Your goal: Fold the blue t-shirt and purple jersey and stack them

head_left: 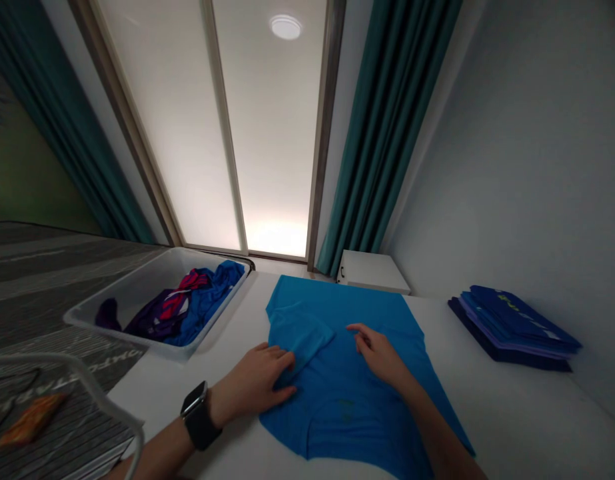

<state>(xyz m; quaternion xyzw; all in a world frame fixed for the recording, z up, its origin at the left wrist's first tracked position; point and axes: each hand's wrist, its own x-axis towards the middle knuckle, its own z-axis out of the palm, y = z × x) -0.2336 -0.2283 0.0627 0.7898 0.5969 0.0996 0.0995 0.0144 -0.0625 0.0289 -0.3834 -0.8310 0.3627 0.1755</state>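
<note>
A bright blue T-shirt (347, 407) lies spread flat on a white table (492, 407), with one side folded inward into a flap (300, 337). My left hand (252, 383), wearing a black smartwatch (200, 415), rests palm-down on the shirt's left edge, just under that flap. My right hand (380, 357) lies on the middle of the shirt with its fingers slightly apart. Neither hand visibly grips the cloth.
Left of the shirt, a white plastic tray (130, 293) holds crumpled blue, purple and pink clothes (187, 310). A stack of folded dark blue garments (517, 327) sits at the right. A grey striped surface (42, 293) with an orange packet (30, 420) lies at the lower left.
</note>
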